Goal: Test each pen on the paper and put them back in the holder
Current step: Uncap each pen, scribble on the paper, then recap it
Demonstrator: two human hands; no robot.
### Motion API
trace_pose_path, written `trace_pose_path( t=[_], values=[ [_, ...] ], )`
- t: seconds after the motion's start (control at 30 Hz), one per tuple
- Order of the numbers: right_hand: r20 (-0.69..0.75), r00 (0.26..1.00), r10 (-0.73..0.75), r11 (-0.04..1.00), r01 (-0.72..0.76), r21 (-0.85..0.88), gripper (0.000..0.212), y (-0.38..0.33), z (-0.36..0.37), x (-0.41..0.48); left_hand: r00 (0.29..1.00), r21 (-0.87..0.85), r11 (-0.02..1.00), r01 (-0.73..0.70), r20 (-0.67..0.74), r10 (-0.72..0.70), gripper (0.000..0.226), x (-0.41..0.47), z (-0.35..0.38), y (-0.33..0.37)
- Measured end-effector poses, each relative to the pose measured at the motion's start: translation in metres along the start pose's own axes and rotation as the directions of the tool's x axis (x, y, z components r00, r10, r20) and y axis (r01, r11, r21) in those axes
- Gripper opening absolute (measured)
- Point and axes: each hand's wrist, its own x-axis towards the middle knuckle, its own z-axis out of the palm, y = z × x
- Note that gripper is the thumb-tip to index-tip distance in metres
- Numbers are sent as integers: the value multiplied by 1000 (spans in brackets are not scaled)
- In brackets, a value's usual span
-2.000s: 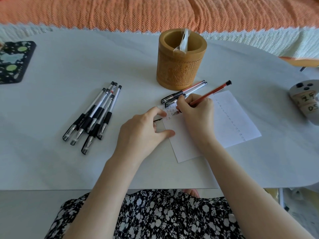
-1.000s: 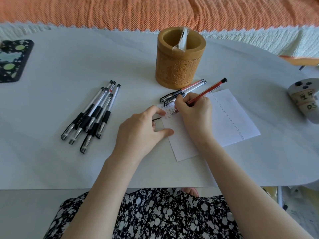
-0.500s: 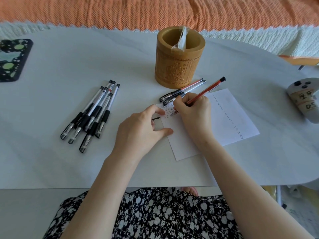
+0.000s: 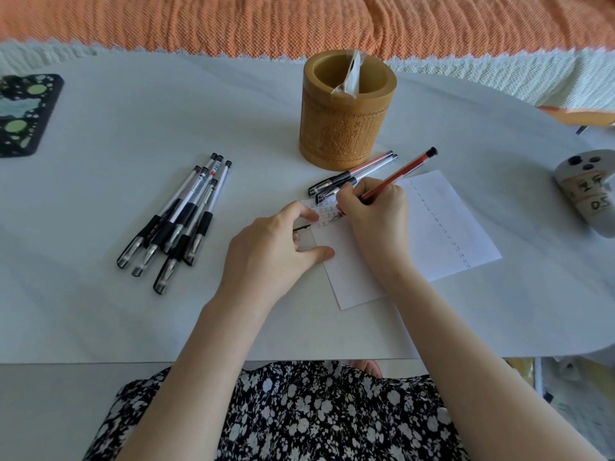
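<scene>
- A person in a black dress (image 4: 299, 410) with white flowers is sitting at a white table (image 4: 100, 128), both bare forearms reaching forward.
- The left hand (image 4: 276, 247) is resting on the near left edge of the paper (image 4: 442, 227), thumb and forefinger spread and pressing on it. The other fingers are curling around a clear cap (image 4: 302, 227) with a thin black clip.
- The right hand (image 4: 372, 214) is gripping a red pen (image 4: 399, 173) tightly in a writing hold. The tip is touching the paper's far left corner and the black end is pointing up and right.
- On that corner, small rows of the character 正 are showing in red and dark ink. Down the right edge, a handwritten column of numbers is running from 1 into the teens.
- Left of the hands, well apart from the paper, a bundle of capped pens (image 4: 179, 221) with black grips is lying on the table.
- Just beyond the paper, two capped pens (image 4: 352, 176) are lying side by side, near the holder's base.
- The holder (image 4: 346, 128), a carved bamboo cup, is standing upright behind them. It is showing a carved figure and the characters 孔子. A clear wrapper (image 4: 349, 78) is sticking out of it.
- At the far left, a black tray (image 4: 23, 114) with green dots is lying flat.
- At the right edge, a grey object (image 4: 589, 191) is carrying handwritten labels too unclear to read.
- An orange blanket (image 4: 299, 21) is stretching behind the table.
</scene>
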Motion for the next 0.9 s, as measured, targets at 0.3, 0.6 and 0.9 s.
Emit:
trace_pose_path(
  t=[0.3, 0.6, 0.9],
  values=[
    [21, 1000, -7, 1000, 6, 21, 34, -2, -1, -2, 1000, -1, 1000, 2, -1, -2, 42, 0, 0, 1],
    [34, 999, -22, 1000, 22, -9, 31, -1, -1, -1, 1000, -5, 1000, 4, 3, -4, 41, 0, 0, 0],
    [42, 999, -23, 1000, 23, 16, 31, -1, -2, -2, 1000, -12, 1000, 0, 0, 0, 41, -1, 0, 0]
  ],
)
